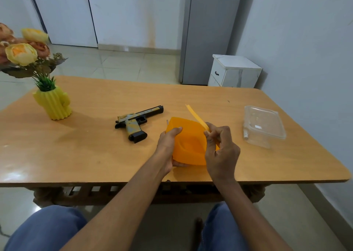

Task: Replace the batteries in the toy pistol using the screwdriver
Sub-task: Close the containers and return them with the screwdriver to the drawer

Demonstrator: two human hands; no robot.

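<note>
An orange plastic box (188,142) is held tilted above the near middle of a wooden table (95,151). It is gripped at its left side by the left hand (168,145), with the thumb laid over the upper edge and the fingers closed underneath. The right hand (221,149) is closed at the box's right edge, where a yellow strip (195,117) is pinched between thumb and fingers; the strip rises up and away toward the far side of the table. Whether this strip is part of the box's lid or a separate piece cannot be told from this angle. A thin metal tip (167,122), possibly the screwdriver's shaft, is seen poking out at the box's upper left corner, though it is too small to be identified with certainty.

The toy pistol (138,121) is laid flat on the table just to the left of the box, apart from both hands, with its barrel pointed to the far right and its grip turned toward the near edge. A clear plastic container (264,125) is placed well to the right, near the table's right edge. A yellow ribbed vase (54,103) filled with artificial flowers (21,54) is stood at the far left. Blue trousers (44,229) are visible below the table edge.
</note>
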